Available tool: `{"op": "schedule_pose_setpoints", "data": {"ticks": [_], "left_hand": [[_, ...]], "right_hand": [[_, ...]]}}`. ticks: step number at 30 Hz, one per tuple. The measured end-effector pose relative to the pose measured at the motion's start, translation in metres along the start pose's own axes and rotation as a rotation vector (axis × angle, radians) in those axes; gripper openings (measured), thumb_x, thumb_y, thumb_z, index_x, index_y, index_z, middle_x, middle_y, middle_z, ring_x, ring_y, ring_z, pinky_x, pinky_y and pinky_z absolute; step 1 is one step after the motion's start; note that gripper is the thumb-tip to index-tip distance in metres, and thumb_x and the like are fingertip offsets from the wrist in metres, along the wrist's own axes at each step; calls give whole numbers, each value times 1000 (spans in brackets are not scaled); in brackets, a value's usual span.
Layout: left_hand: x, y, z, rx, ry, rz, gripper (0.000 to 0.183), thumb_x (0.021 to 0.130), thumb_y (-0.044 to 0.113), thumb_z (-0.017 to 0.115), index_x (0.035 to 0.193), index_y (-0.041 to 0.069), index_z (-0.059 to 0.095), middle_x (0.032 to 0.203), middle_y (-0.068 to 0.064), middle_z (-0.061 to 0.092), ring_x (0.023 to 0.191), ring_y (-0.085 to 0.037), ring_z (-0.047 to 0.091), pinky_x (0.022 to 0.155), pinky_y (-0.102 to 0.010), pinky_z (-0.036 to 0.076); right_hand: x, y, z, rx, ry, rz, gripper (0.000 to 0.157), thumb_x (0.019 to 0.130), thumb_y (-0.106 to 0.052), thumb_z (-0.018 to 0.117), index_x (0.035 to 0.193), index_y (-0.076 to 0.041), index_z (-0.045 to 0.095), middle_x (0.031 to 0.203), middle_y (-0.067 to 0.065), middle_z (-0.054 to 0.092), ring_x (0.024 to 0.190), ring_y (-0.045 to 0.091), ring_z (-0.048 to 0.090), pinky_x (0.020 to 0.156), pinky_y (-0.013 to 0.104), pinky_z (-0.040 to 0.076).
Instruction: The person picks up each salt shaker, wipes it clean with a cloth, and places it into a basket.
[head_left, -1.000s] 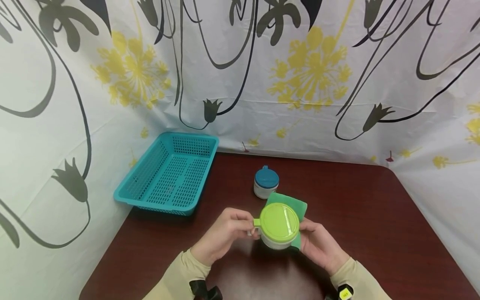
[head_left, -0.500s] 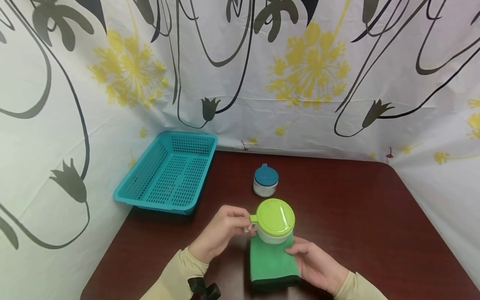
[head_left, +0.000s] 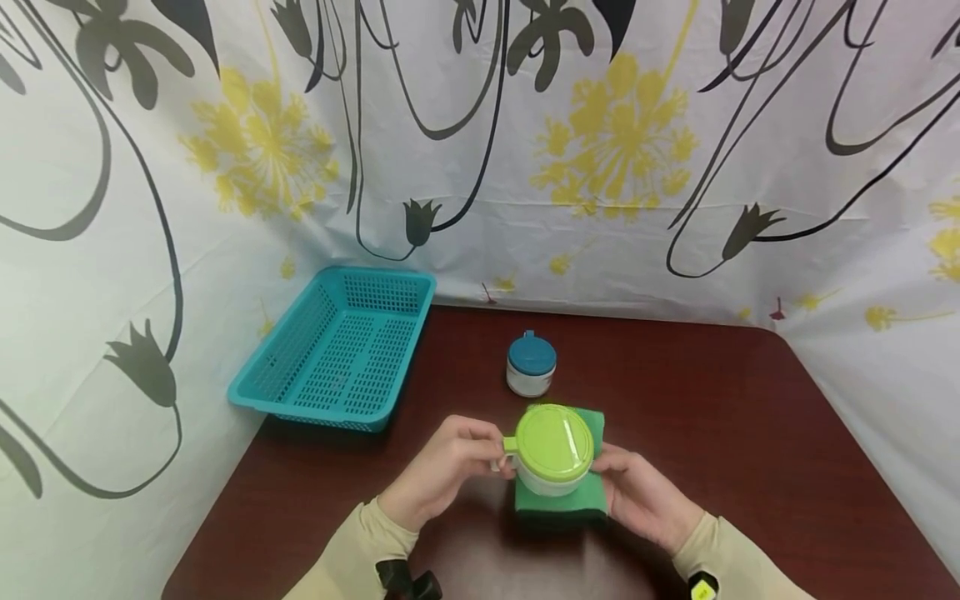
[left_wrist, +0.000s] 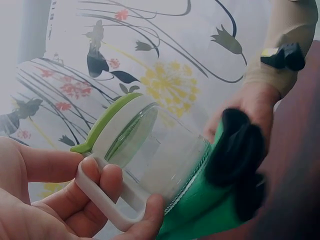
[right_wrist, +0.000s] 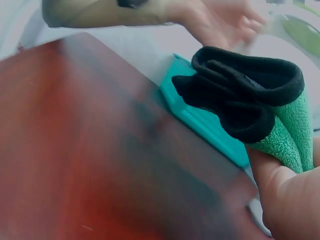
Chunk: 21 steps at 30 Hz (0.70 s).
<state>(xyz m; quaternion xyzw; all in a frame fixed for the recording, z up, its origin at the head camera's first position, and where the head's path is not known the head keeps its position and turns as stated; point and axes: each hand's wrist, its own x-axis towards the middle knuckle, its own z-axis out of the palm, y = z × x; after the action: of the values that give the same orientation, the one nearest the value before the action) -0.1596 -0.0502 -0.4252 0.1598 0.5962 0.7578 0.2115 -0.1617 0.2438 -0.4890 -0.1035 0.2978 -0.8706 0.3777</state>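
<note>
My left hand grips the white handle of a clear glass seasoning jar with a lime-green lid. In the head view the jar is held over the table, lid facing up. A folded green towel with a black edge lies against the jar's underside and far side. My right hand holds that towel, with fingers partly hidden behind it. The right wrist view shows the towel's folded black edge close up. A second jar, blue-lidded, stands upright beyond my hands.
A teal plastic basket with slotted sides rests on the dark red-brown table at the back left. A patterned white curtain hangs along the back and left side.
The towel slid from the jar's far right side down toward me, then back up under the jar, with my right hand moving along. The left hand keeps the jar nearly in place.
</note>
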Motion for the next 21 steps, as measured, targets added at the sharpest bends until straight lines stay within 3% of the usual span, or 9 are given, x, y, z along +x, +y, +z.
{"op": "schedule_pose_setpoints", "data": {"ticks": [6,11,16,21], "left_hand": [[-1,1,0,-6,-4,-4,23,87,3,61,79,-18,55,73,-11,61,75,-25,63,81,-41,57],[0,-1,-1,-12,-7,-1,23,87,2,61,80,-19,54,73,-12,61,74,-25,63,80,-41,57],[1,-1,-2,-5,10,5,18,87,2,62,76,-12,59,74,-12,63,75,-26,63,81,-43,57],[2,0,-5,-2,31,8,16,86,2,61,77,-12,60,75,-12,63,75,-25,63,80,-41,57]], "right_hand": [[2,-17,-7,37,63,-39,47,104,1,17,142,-4,45,138,14,53,128,28,52,107,43,42],[1,-15,-8,37,51,-30,47,104,0,16,142,-5,44,139,14,52,128,28,52,107,44,42],[-2,-2,-3,27,20,-25,47,103,1,16,141,-2,44,137,17,54,127,30,53,109,46,41],[-9,24,10,-1,-29,51,50,101,4,18,147,-1,39,147,19,48,135,33,46,113,50,34]]}}
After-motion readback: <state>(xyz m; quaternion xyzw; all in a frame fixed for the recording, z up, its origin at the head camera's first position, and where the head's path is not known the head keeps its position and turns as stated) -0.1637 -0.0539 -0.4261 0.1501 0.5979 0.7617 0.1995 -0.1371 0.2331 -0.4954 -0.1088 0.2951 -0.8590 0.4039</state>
